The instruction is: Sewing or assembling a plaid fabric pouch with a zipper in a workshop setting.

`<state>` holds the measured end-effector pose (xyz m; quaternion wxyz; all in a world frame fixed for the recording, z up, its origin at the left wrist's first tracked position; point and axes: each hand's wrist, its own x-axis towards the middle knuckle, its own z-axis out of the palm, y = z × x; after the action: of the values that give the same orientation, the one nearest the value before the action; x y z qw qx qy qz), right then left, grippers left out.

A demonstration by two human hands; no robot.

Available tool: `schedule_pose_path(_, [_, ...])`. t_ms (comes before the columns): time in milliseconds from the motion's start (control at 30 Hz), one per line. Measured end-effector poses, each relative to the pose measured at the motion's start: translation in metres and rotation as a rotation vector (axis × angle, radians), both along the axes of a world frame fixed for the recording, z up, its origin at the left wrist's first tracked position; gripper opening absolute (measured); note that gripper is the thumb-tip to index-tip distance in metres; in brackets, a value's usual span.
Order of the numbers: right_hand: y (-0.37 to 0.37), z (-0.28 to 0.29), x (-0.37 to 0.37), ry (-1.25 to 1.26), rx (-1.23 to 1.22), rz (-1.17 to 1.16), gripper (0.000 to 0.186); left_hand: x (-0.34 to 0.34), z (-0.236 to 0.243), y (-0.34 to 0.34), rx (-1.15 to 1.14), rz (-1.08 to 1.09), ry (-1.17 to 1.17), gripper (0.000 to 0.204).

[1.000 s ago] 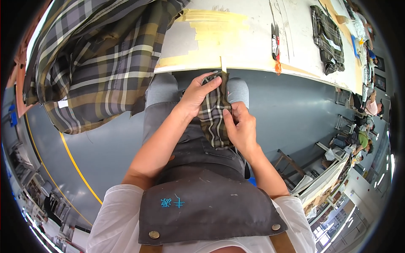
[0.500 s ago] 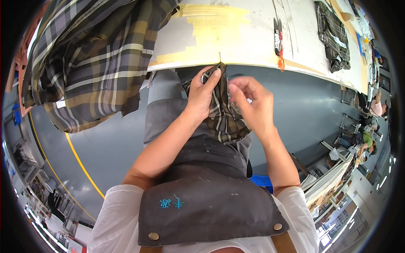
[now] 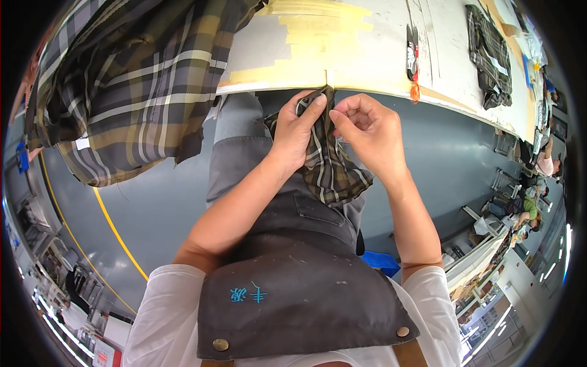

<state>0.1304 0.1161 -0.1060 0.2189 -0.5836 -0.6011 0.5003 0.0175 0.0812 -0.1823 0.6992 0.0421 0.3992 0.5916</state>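
Note:
Just off the near edge of the table, my left hand [image 3: 295, 127] grips a gathered piece of dark plaid cloth [image 3: 330, 168], thumb on top. The cloth is brown, black and white; its lower end hangs loose over my lap. Its upper tip reaches up by the table edge. Beside that tip, on the right, my right hand [image 3: 376, 131] is closed in a pinch, thumb against the fingers. Whatever is between those fingertips is too small to make out.
A big heap of plaid cloth [image 3: 153, 104] hangs over the white table [image 3: 379, 52] at left. Yellow tape [image 3: 324, 27] covers part of the tabletop. A slim black-and-red tool [image 3: 412, 55] with an orange tie lies to the right, then folded plaid cloth [image 3: 489, 58]. People work far right.
My right hand, blurred earlier, has come up and in toward the cloth's upper edge. My left hand keeps its grip. The whole view has shifted slightly.

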Motion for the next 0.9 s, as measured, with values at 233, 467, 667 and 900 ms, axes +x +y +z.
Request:
schedule_pose_path(233, [0.007,0.006,0.002,0.06,-0.135,0.015,0.008,0.0,0.001,0.0,-0.004,-0.011,-0.037,0.029])
schedule_pose_path(467, [0.013,0.005,0.008,0.118,-0.286,0.012,0.009,0.0,0.002,-0.001,-0.008,-0.001,-0.052,0.03])
schedule_pose_path(667, [0.002,0.0,0.002,-0.017,-0.11,-0.019,0.009,0.0,0.003,-0.001,0.003,-0.012,-0.054,0.029])
schedule_pose_path(900, [-0.003,0.003,-0.008,-0.116,0.104,-0.027,0.011,0.001,0.003,-0.001,0.004,0.016,-0.047,0.027])
